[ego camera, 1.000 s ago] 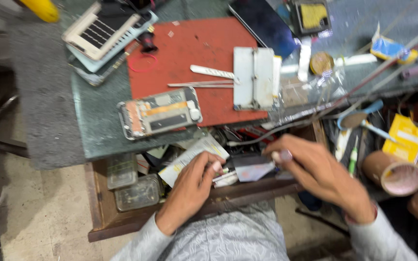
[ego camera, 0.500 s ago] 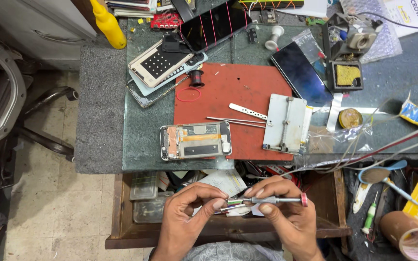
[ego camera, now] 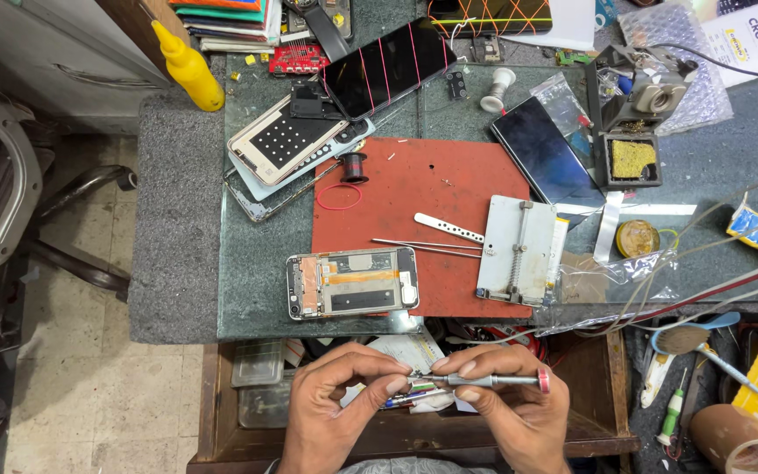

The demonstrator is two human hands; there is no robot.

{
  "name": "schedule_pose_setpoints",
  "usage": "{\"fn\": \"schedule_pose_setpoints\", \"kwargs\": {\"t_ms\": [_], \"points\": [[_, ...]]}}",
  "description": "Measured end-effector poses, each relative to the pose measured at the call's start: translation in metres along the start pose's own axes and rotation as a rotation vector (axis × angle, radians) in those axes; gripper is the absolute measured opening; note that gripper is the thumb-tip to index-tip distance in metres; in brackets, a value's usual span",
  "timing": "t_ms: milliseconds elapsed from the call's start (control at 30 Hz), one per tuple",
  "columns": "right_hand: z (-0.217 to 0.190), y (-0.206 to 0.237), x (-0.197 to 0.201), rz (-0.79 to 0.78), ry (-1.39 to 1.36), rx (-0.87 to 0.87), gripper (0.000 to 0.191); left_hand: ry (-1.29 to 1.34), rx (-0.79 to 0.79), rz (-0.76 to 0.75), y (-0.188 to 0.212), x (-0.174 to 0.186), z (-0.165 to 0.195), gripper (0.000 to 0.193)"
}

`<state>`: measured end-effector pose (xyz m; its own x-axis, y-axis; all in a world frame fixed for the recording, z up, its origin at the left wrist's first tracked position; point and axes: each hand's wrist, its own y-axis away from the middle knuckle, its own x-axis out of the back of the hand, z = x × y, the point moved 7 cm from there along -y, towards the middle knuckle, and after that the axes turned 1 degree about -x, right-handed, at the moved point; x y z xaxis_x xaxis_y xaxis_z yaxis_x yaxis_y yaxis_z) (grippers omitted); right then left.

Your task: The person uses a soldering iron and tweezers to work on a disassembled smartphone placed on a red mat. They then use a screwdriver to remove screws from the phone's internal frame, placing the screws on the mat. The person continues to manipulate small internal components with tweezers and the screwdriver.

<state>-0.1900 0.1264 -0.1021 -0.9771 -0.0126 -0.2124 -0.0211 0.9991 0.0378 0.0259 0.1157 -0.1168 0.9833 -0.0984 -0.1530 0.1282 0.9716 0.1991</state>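
Observation:
My right hand (ego camera: 506,404) grips a slim grey screwdriver (ego camera: 484,380) with a red end cap, held level over an open drawer. My left hand (ego camera: 344,395) pinches the screwdriver's tip end with thumb and forefinger. Just beyond my hands, on the bench's near edge, lies an opened phone (ego camera: 353,282) with its insides showing, half on a red mat (ego camera: 414,219). Tweezers (ego camera: 427,246) and a flat metal pry tool (ego camera: 449,227) rest on the mat.
A metal board holder (ego camera: 519,250) sits on the mat's right edge. Farther back lie a phone frame (ego camera: 284,145), two dark screens (ego camera: 388,66) (ego camera: 544,154), a yellow bottle (ego camera: 188,68) and a solder tip cleaner (ego camera: 632,158). The wooden drawer (ego camera: 221,412) holds small boxes. Cables run at the right.
My view has pulled back and steadied over the bench. My hands came together at the drawer and now hold the screwdriver with both, the left at its tip.

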Motion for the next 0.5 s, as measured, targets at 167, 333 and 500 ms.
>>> {"fn": "schedule_pose_setpoints", "kwargs": {"t_ms": [167, 333, 500], "points": [[0.0, -0.003, -0.002, -0.035, -0.013, 0.003, 0.015, -0.009, -0.017, -0.016, -0.001, 0.001, 0.002, 0.012], [0.005, -0.002, -0.005, 0.007, -0.149, -0.017, 0.017, -0.084, -0.082, -0.002, 0.0, 0.004, 0.015, 0.011], [0.007, -0.001, -0.007, 0.033, -0.171, -0.02, 0.021, -0.114, -0.121, -0.015, -0.001, 0.004, 0.026, 0.01]]}}
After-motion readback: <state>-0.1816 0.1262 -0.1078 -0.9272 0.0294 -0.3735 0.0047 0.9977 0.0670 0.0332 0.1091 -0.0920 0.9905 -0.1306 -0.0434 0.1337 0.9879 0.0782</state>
